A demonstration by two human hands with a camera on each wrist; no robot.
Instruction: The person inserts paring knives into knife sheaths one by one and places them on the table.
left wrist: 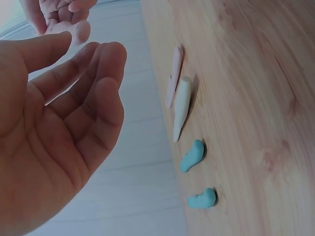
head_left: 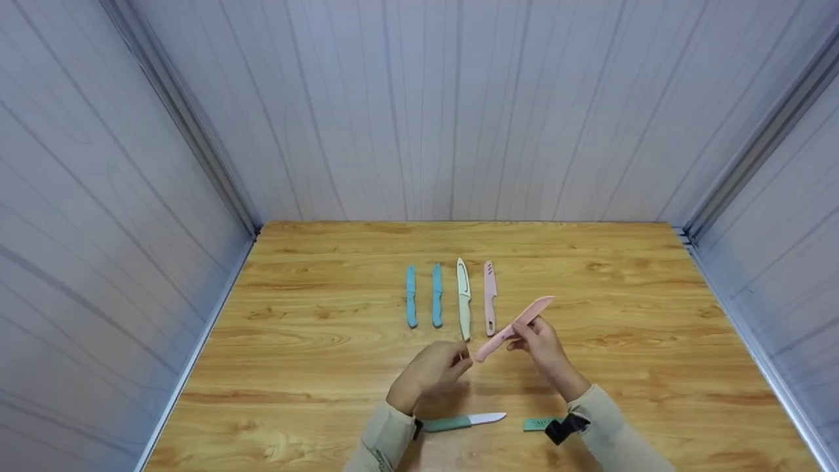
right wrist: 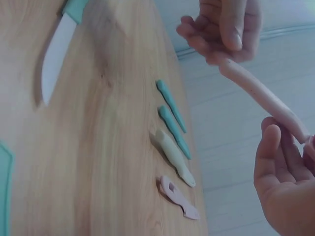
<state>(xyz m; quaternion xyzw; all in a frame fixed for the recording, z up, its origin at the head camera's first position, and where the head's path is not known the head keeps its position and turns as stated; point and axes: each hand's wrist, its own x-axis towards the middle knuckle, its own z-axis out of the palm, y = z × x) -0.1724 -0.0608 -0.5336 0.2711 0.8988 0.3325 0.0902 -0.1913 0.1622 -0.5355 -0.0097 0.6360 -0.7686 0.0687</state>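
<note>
My right hand (head_left: 541, 347) pinches a pink knife (head_left: 514, 330) around its middle, above the table. The knife slants, with its pink blade part up to the right and its handle down to the left. Close to the handle's end is my left hand (head_left: 432, 370), its fingers loosely bent and nothing in its grasp in the left wrist view. Whether its fingertips touch the handle, I cannot tell. Below the hands lies a green-handled knife (head_left: 449, 423) with a bare white blade (right wrist: 56, 59). A green sheath (head_left: 539, 425) lies to its right, partly hidden by the right wrist's strap.
Beyond the hands, several knives lie in a row on the wooden table (head_left: 295, 373): two blue knives (head_left: 411, 298), a cream knife (head_left: 464, 301) and another pink knife (head_left: 489, 301). Pale panel walls (head_left: 419, 118) stand at the back and both sides.
</note>
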